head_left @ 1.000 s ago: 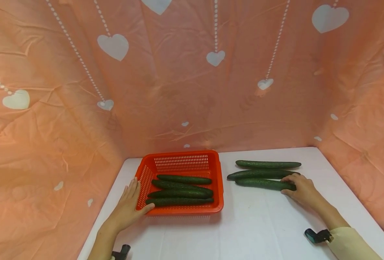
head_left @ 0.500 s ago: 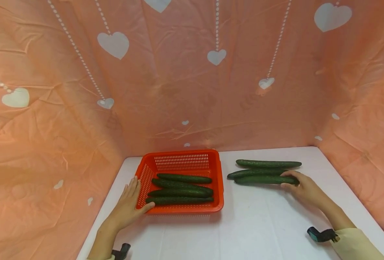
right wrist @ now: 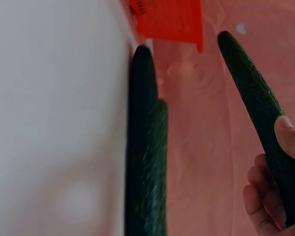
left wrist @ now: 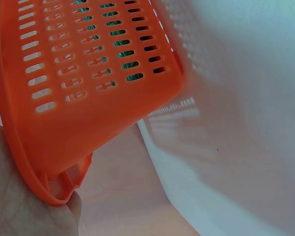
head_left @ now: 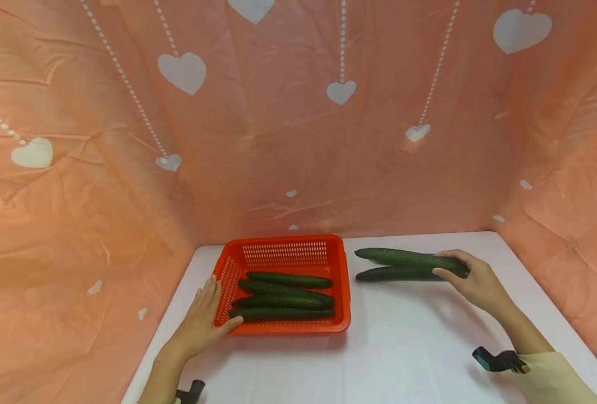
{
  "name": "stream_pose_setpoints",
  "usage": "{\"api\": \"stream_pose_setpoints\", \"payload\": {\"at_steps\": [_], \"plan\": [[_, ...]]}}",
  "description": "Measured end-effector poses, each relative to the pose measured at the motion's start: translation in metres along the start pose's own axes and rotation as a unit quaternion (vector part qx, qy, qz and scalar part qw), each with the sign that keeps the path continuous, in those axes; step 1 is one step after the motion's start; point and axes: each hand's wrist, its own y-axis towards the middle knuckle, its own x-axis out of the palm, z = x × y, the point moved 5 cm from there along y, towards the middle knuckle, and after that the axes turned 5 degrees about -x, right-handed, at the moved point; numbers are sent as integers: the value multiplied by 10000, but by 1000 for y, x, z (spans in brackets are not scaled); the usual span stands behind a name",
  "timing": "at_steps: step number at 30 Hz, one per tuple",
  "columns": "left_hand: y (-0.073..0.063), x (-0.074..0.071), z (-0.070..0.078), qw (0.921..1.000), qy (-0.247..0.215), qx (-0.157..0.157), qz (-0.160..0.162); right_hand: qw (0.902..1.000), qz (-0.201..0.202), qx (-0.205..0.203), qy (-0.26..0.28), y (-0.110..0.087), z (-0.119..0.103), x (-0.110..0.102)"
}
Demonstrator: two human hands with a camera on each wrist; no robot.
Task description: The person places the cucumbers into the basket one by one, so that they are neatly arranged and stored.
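My right hand [head_left: 475,283] grips a long dark green cucumber [head_left: 404,258] near its right end. In the right wrist view this cucumber [right wrist: 250,83] is lifted off the table, with thumb and fingers around it. Two more cucumbers lie side by side below; the nearer one [head_left: 384,274] shows in the head view, the farther is mostly hidden behind the held one. My left hand [head_left: 200,325] rests on the left rim of a red-orange plastic basket [head_left: 343,280], fingers straight along it and thumb over the front corner. Several cucumbers [head_left: 283,303] lie inside.
A white cloth covers the table [head_left: 394,348]. Pink-orange fabric [head_left: 298,146] with white hearts hangs close behind and on both sides. The basket's right wall stands just left of the loose cucumbers.
My right hand has raised the front cucumber off the table and moved it back over the other two. The left hand has stayed at the basket's rim.
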Motion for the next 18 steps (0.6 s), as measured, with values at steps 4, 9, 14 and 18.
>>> {"api": "stream_pose_setpoints", "payload": {"at_steps": [4,9,14,18], "plan": [[0,-2,1,10000,-11,45,53,9997,199,-103,133,11,-16,3],[2,-4,2,9999,43,111,97,9988,159,-283,375,27,-35,17],[1,-1,0,9999,6,105,85,9974,141,-507,495,41,-53,39],[1,2,-2,10000,-75,53,20,9960,73,-590,672,51,-66,57]]}}
